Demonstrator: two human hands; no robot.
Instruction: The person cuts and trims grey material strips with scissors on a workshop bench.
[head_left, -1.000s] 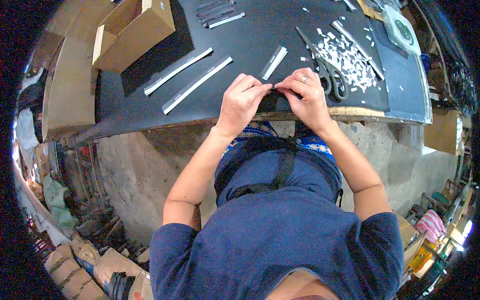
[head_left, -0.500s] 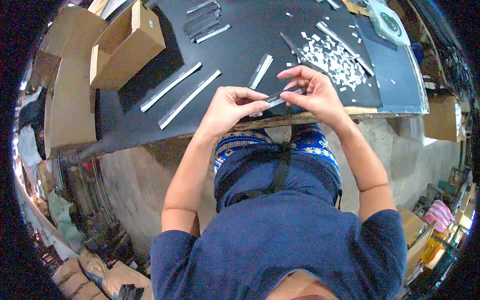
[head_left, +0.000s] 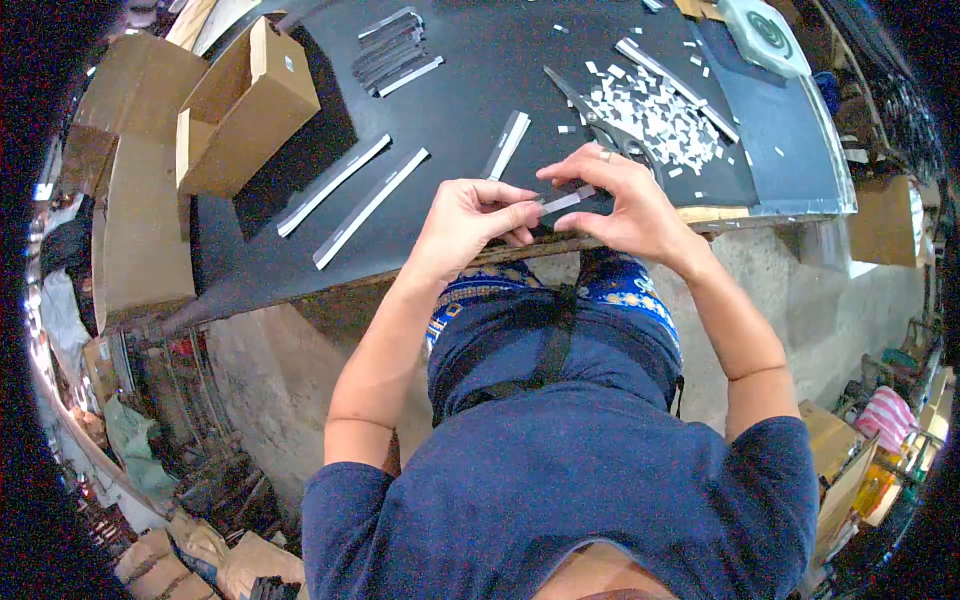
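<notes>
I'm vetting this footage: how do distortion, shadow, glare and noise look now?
Head view: strong fisheye distortion, corners black; a darker patch, probably shadow, on the black tabletop beside the cardboard box; glare near the left and right margins; fine coloured speckle, plain in the dark border; the left hand and right hand readable.

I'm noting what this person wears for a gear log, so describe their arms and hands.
Both hands are ungloved: the left hand shows no ring, while the right hand wears a pale, shiny ring. The forearms are bare. The short, dark navy left sleeve and right sleeve end above the elbows.
</notes>
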